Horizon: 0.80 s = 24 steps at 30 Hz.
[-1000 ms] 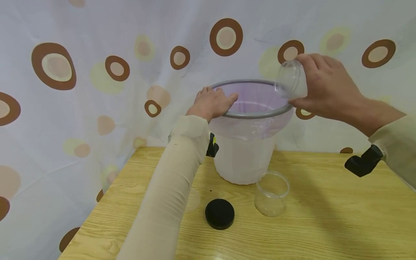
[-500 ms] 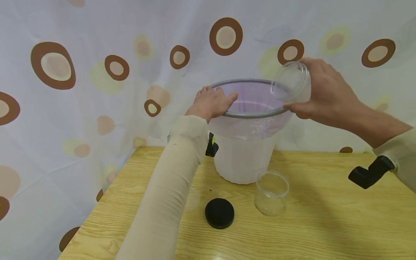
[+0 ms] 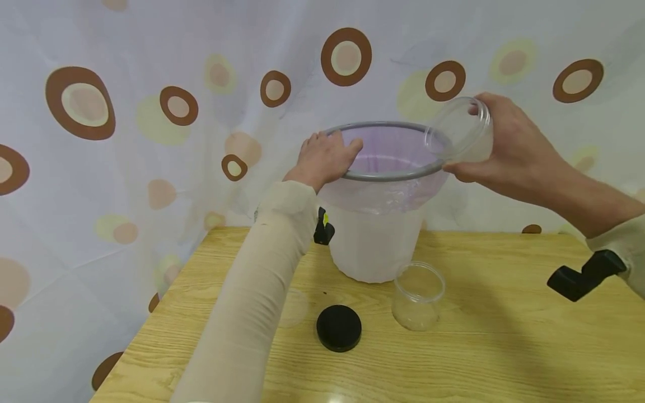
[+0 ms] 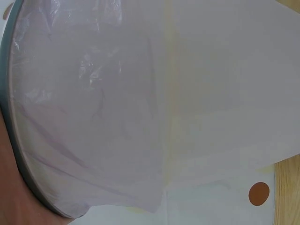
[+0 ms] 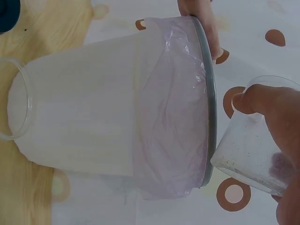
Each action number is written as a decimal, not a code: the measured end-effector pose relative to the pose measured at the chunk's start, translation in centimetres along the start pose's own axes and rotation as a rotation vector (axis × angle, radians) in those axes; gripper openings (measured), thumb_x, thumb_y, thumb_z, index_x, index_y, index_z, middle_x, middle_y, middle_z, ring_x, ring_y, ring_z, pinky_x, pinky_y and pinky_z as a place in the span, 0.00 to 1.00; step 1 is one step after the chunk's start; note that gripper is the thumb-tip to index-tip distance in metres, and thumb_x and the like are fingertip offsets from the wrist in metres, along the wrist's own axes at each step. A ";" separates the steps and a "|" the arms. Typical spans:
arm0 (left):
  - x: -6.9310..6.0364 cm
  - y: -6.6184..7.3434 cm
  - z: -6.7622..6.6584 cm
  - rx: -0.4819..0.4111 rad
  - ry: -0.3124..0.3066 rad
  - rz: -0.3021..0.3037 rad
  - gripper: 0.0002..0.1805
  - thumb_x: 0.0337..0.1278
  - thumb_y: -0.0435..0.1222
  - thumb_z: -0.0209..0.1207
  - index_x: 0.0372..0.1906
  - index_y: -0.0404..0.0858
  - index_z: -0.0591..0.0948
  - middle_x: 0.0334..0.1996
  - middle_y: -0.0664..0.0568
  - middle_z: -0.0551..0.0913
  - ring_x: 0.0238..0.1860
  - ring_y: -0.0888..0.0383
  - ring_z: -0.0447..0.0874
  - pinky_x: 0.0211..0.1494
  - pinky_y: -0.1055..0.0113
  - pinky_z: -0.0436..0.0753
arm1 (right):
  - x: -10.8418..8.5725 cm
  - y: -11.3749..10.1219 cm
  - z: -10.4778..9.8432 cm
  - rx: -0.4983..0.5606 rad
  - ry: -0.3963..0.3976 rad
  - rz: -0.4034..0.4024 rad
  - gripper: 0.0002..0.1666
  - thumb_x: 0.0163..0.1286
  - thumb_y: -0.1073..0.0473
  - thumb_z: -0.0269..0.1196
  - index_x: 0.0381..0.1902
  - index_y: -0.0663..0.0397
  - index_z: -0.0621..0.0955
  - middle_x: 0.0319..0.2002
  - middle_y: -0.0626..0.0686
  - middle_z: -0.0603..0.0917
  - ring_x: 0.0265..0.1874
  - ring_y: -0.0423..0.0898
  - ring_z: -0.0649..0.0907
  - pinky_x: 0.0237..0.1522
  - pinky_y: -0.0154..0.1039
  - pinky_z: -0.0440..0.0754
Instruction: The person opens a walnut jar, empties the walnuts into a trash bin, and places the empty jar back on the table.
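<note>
A white trash can (image 3: 375,246) with a purple bag liner (image 3: 383,193) folded over its grey rim (image 3: 388,177) stands upright at centre. My left hand (image 3: 325,159) rests on the rim's left side, thumb raised over the opening; some fingertips are hidden. My right hand (image 3: 519,151) grips a clear plastic jar (image 3: 461,131) at the rim's right side. The jar tilts with its mouth toward the opening. In the right wrist view small dark specks cling inside the jar (image 5: 248,145), and its lower edge is at the rim.
Another clear jar (image 3: 418,296) stands upright in front of the can. A black lid (image 3: 339,328) and a translucent disc (image 3: 294,308) lie on the wooden table (image 3: 484,358). A patterned curtain (image 3: 221,45) hangs behind.
My right hand has turned the jar and shifted slightly right and down, with the jar's mouth facing more into view. The left hand stays on the rim.
</note>
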<state>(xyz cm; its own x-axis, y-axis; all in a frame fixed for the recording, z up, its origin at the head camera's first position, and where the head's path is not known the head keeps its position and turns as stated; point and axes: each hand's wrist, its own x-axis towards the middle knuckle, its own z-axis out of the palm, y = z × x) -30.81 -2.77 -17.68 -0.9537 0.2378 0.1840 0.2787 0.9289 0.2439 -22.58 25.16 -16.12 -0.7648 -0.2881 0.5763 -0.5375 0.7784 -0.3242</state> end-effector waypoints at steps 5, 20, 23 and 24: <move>-0.1 0.0 -0.1 -0.005 0.008 -0.002 0.37 0.73 0.59 0.30 0.67 0.36 0.69 0.71 0.42 0.67 0.73 0.45 0.61 0.77 0.53 0.57 | -1.4 -0.4 -0.1 0.056 -0.017 0.088 0.59 0.53 0.53 0.77 0.75 0.57 0.55 0.67 0.66 0.69 0.63 0.66 0.68 0.60 0.65 0.63; -0.1 -0.1 0.1 0.003 0.015 0.008 0.37 0.73 0.60 0.31 0.62 0.36 0.73 0.68 0.42 0.71 0.70 0.44 0.65 0.75 0.53 0.62 | -5.5 -0.9 1.3 0.206 -0.008 0.140 0.52 0.53 0.52 0.78 0.70 0.43 0.61 0.65 0.55 0.74 0.61 0.54 0.73 0.47 0.18 0.63; -0.2 0.0 0.0 0.004 0.014 0.011 0.36 0.73 0.59 0.31 0.61 0.36 0.73 0.68 0.42 0.72 0.70 0.44 0.66 0.75 0.53 0.62 | -6.0 -1.1 1.4 0.223 -0.009 0.142 0.49 0.53 0.53 0.78 0.68 0.42 0.63 0.63 0.54 0.75 0.61 0.52 0.72 0.47 0.16 0.63; -0.2 0.1 0.0 0.004 0.017 0.012 0.36 0.73 0.59 0.31 0.60 0.36 0.74 0.67 0.42 0.72 0.69 0.44 0.67 0.74 0.53 0.63 | -6.2 -1.1 1.3 0.233 -0.013 0.146 0.49 0.53 0.53 0.78 0.68 0.43 0.63 0.63 0.54 0.75 0.61 0.52 0.72 0.47 0.15 0.63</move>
<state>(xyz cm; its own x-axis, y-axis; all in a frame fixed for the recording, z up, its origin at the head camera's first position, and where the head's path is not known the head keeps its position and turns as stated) -30.61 -2.75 -17.68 -0.9481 0.2444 0.2033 0.2899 0.9271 0.2376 -17.74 25.36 -20.34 -0.8441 -0.1902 0.5014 -0.4870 0.6633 -0.5682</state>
